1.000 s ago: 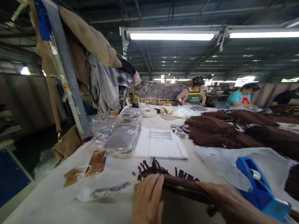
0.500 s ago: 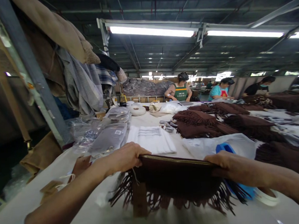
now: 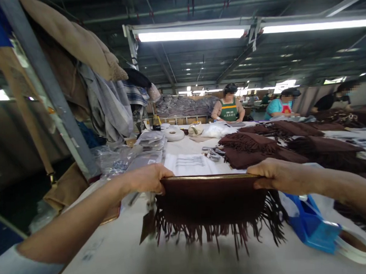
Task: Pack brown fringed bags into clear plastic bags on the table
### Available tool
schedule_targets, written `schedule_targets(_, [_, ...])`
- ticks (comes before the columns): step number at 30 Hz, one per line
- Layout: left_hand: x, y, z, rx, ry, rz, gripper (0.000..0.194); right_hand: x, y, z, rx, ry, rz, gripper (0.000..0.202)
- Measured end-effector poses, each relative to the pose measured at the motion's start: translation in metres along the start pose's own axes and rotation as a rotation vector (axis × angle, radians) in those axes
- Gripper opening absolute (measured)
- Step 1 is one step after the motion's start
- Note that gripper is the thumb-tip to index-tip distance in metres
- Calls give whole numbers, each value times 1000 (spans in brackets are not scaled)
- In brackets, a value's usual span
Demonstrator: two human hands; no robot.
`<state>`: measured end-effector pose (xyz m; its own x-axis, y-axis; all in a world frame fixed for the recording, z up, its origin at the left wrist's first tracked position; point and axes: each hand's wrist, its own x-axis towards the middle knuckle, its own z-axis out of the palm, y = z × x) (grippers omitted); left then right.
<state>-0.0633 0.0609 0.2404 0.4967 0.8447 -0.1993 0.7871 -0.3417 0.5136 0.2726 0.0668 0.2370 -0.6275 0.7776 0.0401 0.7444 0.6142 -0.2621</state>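
- The left hand point(image 3: 147, 178) grips the left top corner of a dark brown fringed bag point(image 3: 210, 200); its fingers are curled tight around the corner, with the thumb side on the near face.
- The right hand point(image 3: 274, 174) grips the right top corner in the same way, fingers closed over the edge.
- The bag hangs in the air between both hands, above the pale table point(image 3: 121, 257) and clear of it. Its top edge with the gold zipper point(image 3: 207, 177) is stretched almost straight and level.
- The body looks like soft suede: it keeps a flat shape only because the hands pull it apart, so I judge it limp and light, not stiff.
- The fringe point(image 3: 217, 232) falls loose from the lower part and spreads unevenly. It probably swings and tangles easily, and it is no good place to hold.
- A paper tag point(image 3: 147, 227) hangs at the lower left on a thin string; it looks easy to tear.
- The best hold seems to be the zipper seam at the corners, where the material is doubled and firmer.
- Just right of the bag lies a blue tape dispenser point(image 3: 311, 224) on clear plastic, and farther back lie more brown fringed pieces point(image 3: 250, 148).
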Motion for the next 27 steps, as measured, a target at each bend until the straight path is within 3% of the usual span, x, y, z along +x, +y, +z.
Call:
schedule_targets(5, [11,-12,-4,542,199,-88,18,25,2,6,-131,62,6,12])
schedule_targets(8, [10,-14,-7,663,301,-118,18,33,3,13,-252,134,36,15])
schedule_targets(10, [6,-19,-4,721,339,-101,22,34,7,28,-315,176,29,23])
schedule_targets(12, [2,-31,9,818,358,-46,26,31,12,57,-368,254,-47,35])
schedule_targets(14, [-2,-54,36,1025,406,68,33,26,18,101,-445,422,-192,48])
schedule_targets(16, [-6,-84,77,1292,518,229,37,19,23,152,-584,671,-339,47])
schedule_targets(19, [-14,-130,150,1387,749,332,33,5,26,217,-709,759,-359,43])
schedule_targets(20, [-17,-141,172,1380,750,315,34,1,27,232,-731,749,-365,42])
schedule_targets(23, [-23,-152,216,1269,857,242,37,-9,26,252,-777,745,-406,41])
schedule_targets(25, [-17,-140,228,1178,958,229,41,-10,25,252,-773,758,-406,42])
schedule_targets(27, [-2,-120,233,1113,995,317,42,-8,25,248,-744,769,-382,44])
